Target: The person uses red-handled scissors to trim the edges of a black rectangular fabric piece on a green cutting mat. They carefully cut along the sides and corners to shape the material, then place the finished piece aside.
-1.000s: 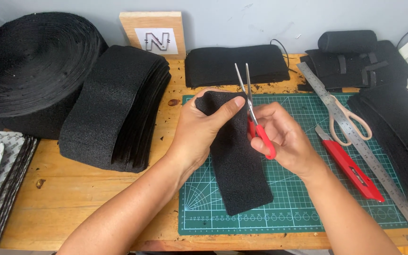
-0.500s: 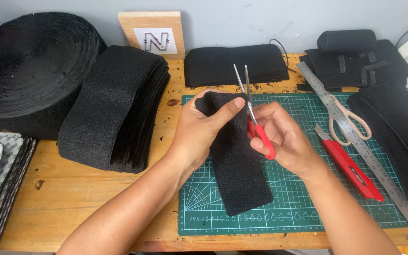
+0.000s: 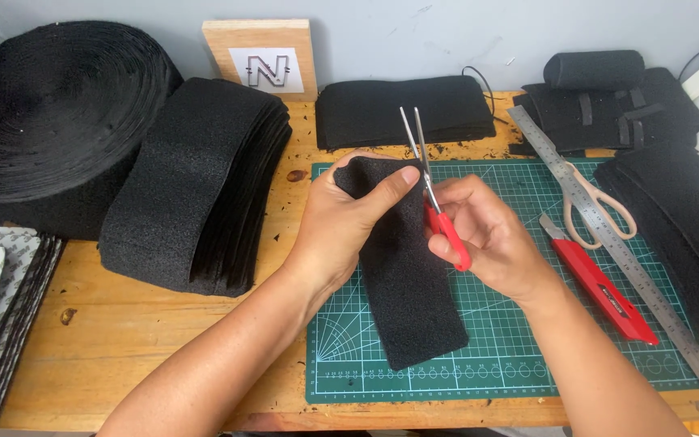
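Both hands meet: left hand (image 3: 341,222) pinches foam strip (image 3: 406,267), right hand (image 3: 487,235) holds scissors (image 3: 430,190).

Matt black foam strip (image 3: 406,267), wooden table (image 3: 147,340)

Bright, even light falls from above; soft shadows sit just under the forearms on the green cutting mat (image 3: 527,356). Focus is sharp, glare absent.

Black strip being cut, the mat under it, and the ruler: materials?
Black strip: looks like foam or felt-like fabric, with a matte, porous surface; cannot tell which. Green mat: probably vinyl or rubber cutting mat, smooth, printed with a white grid. Ruler: likely steel, with a grey metallic sheen and fine graduations.
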